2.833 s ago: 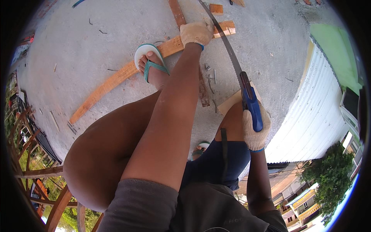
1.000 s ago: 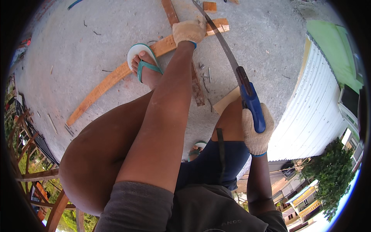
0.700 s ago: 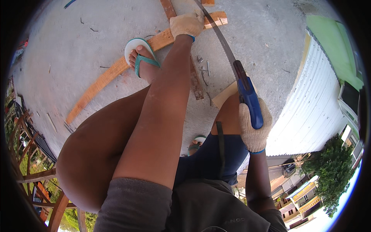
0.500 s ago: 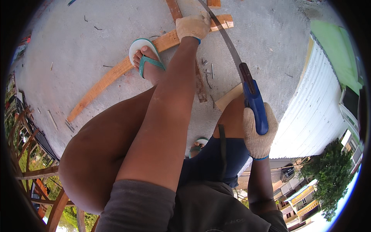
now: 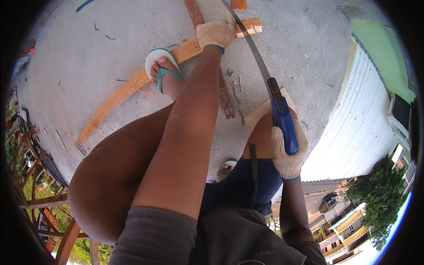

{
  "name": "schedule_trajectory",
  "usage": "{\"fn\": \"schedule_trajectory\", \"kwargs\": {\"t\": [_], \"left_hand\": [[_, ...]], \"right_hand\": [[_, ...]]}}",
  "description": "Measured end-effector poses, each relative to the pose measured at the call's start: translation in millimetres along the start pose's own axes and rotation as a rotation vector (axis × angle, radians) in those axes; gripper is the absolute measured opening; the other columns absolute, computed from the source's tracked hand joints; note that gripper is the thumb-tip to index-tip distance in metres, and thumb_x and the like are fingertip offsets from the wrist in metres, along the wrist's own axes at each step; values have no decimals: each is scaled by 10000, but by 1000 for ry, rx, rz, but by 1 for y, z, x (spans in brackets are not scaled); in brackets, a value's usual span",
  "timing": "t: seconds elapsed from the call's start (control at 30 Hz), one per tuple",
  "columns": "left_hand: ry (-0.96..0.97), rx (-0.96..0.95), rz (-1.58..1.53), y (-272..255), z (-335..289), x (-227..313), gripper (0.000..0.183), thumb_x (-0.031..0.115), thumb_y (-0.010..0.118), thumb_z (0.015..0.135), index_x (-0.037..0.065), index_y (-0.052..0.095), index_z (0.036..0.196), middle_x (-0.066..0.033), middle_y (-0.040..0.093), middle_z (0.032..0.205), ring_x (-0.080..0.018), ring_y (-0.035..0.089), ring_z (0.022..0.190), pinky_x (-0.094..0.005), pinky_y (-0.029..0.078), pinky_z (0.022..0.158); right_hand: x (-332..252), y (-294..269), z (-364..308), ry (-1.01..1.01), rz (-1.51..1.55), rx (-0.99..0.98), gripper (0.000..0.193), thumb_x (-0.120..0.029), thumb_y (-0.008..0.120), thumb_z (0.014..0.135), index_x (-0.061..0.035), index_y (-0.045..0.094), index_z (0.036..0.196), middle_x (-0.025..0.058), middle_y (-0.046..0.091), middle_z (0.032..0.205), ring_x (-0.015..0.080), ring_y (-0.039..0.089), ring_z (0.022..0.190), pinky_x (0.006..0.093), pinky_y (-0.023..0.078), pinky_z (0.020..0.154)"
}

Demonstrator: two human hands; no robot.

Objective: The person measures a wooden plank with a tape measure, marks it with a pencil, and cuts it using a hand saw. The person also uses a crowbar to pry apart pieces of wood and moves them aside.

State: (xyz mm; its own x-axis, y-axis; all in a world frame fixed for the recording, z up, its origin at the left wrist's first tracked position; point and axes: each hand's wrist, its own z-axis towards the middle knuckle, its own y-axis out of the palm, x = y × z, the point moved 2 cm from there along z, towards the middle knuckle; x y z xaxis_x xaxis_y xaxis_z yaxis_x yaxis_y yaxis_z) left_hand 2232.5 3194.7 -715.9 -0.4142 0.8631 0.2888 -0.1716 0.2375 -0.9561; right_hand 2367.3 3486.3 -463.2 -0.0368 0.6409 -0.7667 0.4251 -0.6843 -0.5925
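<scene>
My right hand [image 5: 295, 162], in a knitted work glove, is closed round the blue handle of a handsaw [image 5: 257, 55]. Its long toothed blade slants up and left, crossing a wooden plank [image 5: 110, 101] close to the plank's right end. Also gloved, my left hand [image 5: 215, 35] grips that plank just left of the blade; its fingertips are partly hidden. My foot in a green and white flip-flop [image 5: 165, 73] presses on the plank farther left. Beneath the plank, a narrower wooden strip [image 5: 226, 99] runs crosswise on the concrete.
A short board [image 5: 258, 114] lies by my right knee. Nails and bent wire bits [image 5: 238, 84] are scattered on the concrete floor [image 5: 304, 57]. Another wood piece [image 5: 239, 4] is at the far edge. White corrugated sheeting [image 5: 353, 119] borders the right, and timber framing [image 5: 44, 201] stands lower left.
My right hand and the saw handle have shifted a little to the left. My left hand keeps its grip on the plank, and the whole view has shifted slightly.
</scene>
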Motion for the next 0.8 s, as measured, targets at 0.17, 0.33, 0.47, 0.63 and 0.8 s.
{"fn": "schedule_trajectory", "kwargs": {"t": [0.17,0.33,0.47,0.63,0.8], "left_hand": [[-53,-77,-51,-4,1,-1,573,496,393,1093,147,841,1018,-154,808,980,-360,762,959,-493,485,925],[-54,-129,-36,-1,1,0,586,500,373,1100,147,837,1040,-146,810,992,-352,762,977,-489,485,928],[-57,-133,-37,-4,3,0,607,507,362,1103,139,842,1047,-145,810,1001,-350,761,992,-487,485,940],[-49,-163,-18,-3,2,0,627,511,353,1104,122,841,1047,-156,809,1002,-356,758,1006,-493,485,954],[-63,-119,15,3,2,-2,658,516,332,1105,111,844,1025,-164,808,988,-364,760,978,-497,484,949]], "right_hand": [[9,-1,3,-80,27,1,444,-254,746,998,60,689,1306,120,736,1040,172,674,931,342,549,866],[26,11,11,-37,43,58,456,-265,747,1001,57,682,1317,111,733,1029,164,667,916,336,548,847],[32,12,7,-26,31,46,345,-257,755,998,45,706,1157,81,698,927,152,635,831,322,530,762],[34,13,4,-44,-6,56,182,-169,766,942,-10,696,995,94,687,852,197,656,765,342,531,704],[46,25,-3,7,69,62,163,-160,762,944,-18,690,975,99,672,822,197,654,739,341,520,682]]}}
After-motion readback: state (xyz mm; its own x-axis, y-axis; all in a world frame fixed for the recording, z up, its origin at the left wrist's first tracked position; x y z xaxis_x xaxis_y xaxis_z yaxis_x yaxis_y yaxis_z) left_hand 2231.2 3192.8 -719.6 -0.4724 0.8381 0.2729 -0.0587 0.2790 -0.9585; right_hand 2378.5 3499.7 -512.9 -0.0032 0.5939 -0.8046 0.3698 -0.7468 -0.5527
